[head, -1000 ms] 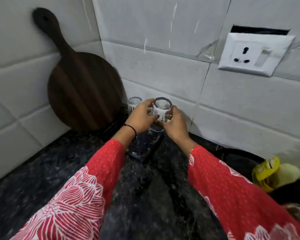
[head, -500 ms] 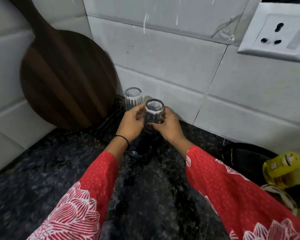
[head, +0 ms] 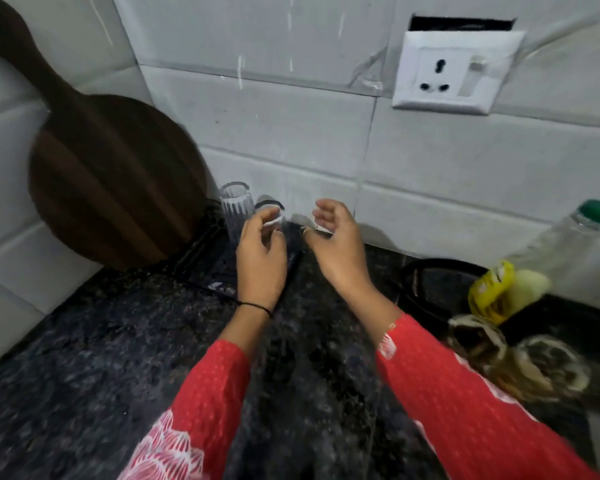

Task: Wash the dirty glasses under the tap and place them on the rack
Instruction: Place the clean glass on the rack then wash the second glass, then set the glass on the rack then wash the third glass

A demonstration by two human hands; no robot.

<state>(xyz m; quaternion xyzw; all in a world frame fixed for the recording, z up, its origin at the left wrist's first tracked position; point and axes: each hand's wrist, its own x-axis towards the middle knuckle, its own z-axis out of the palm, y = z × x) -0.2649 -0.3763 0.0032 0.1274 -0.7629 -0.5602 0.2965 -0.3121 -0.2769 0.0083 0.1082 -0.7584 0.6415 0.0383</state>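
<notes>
Two clear glasses stand upside down by the tiled wall on a black ridged rack (head: 201,245). The ribbed glass (head: 235,205) is on the left, free of my hands. The second glass (head: 271,212) is just right of it, half hidden behind my left hand (head: 260,263), whose fingertips still curl round its rim. My right hand (head: 338,247) hovers to the right of that glass with its fingers spread, holding nothing. Both sleeves are red with a white pattern.
A round dark wooden board (head: 111,181) leans on the wall left of the rack. A wall socket (head: 458,74) is above right. On the right stand a green-capped plastic bottle (head: 568,244), a yellow pack (head: 489,292), a black round rim (head: 426,299) and worn scrubbers (head: 520,365). The counter (head: 84,375) is dark granite.
Both hands lowered the second glass onto the rack next to the ribbed one. My right hand has let go and drawn off to the right.
</notes>
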